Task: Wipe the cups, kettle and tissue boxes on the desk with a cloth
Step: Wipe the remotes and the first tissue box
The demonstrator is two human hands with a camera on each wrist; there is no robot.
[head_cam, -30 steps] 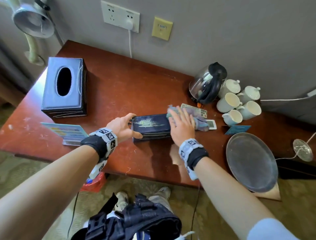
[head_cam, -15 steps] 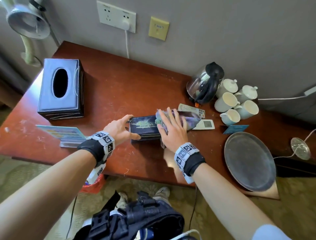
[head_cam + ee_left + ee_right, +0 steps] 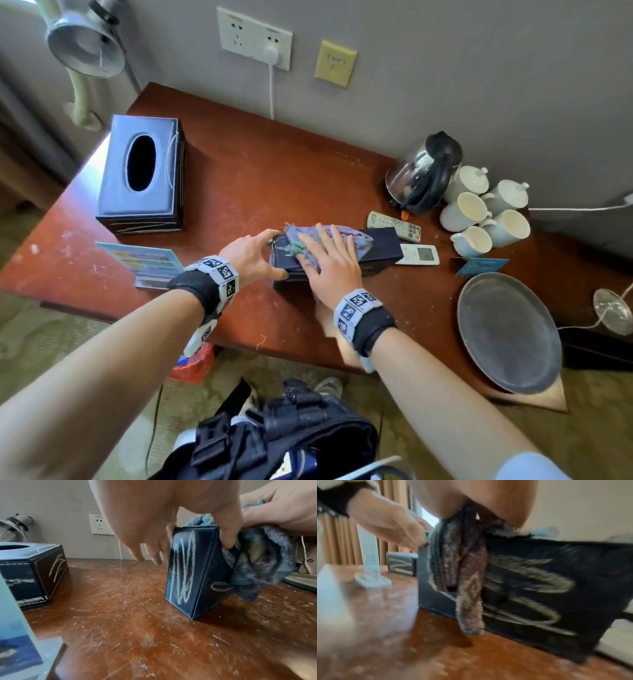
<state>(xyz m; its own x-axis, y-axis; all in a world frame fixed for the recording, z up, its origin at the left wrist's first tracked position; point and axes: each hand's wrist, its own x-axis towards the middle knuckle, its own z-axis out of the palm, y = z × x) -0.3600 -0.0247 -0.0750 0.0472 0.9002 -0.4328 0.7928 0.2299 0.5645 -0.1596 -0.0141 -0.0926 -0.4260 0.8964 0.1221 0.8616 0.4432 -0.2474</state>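
A small dark blue tissue box (image 3: pixel 380 246) lies mid-desk, with pale smears on its sides (image 3: pixel 183 568) (image 3: pixel 556 588). My left hand (image 3: pixel 270 255) grips its left end, thumb on the near side and fingers on the far side. My right hand (image 3: pixel 329 257) presses a blue-purple cloth (image 3: pixel 356 240) flat on the box top with spread fingers. Part of the cloth (image 3: pixel 260 561) hangs down the near side. A larger dark tissue box (image 3: pixel 144 174) stands at back left. The steel kettle (image 3: pixel 424 171) and several white cups (image 3: pixel 479 212) cluster at back right.
Two remotes (image 3: pixel 394 224) (image 3: pixel 418 255) lie just right of the small box. A grey oval tray (image 3: pixel 507 332) overhangs the front right desk edge. A card stand (image 3: pixel 140 260) sits front left. The red-brown desk (image 3: pixel 274 171) is dusty, and a plugged cord hangs from the wall socket (image 3: pixel 255 37).
My right hand has slid the cloth leftward along the box top, from its right end to near my left hand. The left hand has kept its hold.
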